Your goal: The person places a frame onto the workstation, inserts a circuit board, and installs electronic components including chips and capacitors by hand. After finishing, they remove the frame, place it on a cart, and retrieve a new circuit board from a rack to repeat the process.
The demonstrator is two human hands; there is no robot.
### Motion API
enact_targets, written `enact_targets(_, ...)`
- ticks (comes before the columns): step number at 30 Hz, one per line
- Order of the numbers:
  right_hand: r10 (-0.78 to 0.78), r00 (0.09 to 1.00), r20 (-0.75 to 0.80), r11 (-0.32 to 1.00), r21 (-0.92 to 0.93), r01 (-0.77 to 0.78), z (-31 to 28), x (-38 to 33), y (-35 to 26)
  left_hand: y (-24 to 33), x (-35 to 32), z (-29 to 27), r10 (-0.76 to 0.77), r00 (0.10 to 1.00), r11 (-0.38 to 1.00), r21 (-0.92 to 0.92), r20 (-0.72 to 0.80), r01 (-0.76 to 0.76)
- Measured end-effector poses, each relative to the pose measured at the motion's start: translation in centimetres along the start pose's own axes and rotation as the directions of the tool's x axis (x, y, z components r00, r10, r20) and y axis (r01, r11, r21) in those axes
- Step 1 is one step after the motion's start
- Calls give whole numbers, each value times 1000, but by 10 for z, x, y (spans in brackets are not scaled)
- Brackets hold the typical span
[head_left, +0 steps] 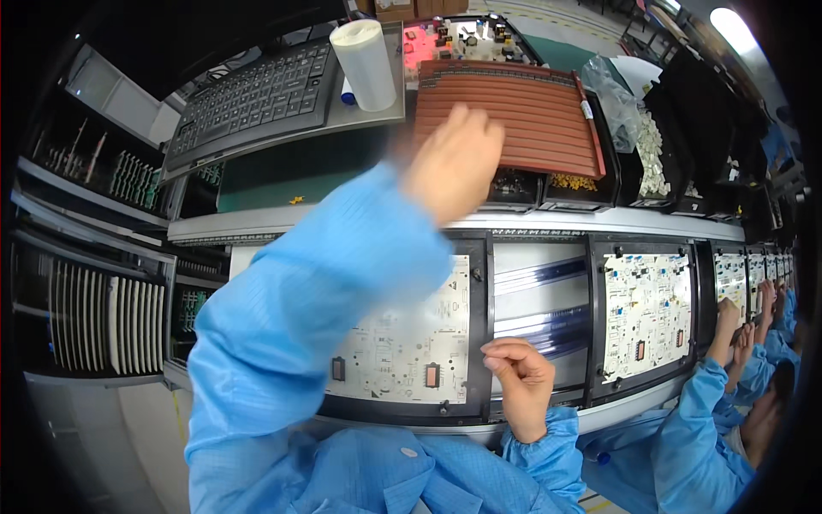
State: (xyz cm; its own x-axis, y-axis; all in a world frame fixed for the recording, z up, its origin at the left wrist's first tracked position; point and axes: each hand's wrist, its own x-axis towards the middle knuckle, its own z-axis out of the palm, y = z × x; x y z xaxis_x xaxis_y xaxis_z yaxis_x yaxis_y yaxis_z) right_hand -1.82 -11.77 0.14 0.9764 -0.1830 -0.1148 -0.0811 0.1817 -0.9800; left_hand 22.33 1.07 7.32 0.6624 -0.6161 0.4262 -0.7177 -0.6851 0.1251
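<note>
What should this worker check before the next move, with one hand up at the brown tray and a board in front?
1. Left hand over the brown tray: ok, though blurred.
2. Left hand holding a part: cannot tell.
3. Right hand resting at the board's right edge: ok.
4. Right hand holding a part: cannot tell, fingers curled.
5. Board seated in its black frame: ok.
6. Co-worker's hands away from this board: ok, at the next boards.
</note>
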Motion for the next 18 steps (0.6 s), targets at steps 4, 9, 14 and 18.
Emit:
enact_targets(4,23,999,33,1000,-16,-23,3,0,-1,-44,67,26,-274,943,918,241,-188,315)
enact_targets(9,71,995,67,997,3,-72,2,0,-10,-68,97,43,-287,943,876,353,-167,329)
enact_targets(14,62,995,79,997,38,-65,2,-3,-8,-72,98,53,-226,953,902,327,-199,283)
enact_targets(18,39,997,71,995,85,-45,4,-1,-9,-73,97,55,-234,953,902,324,-193,287)
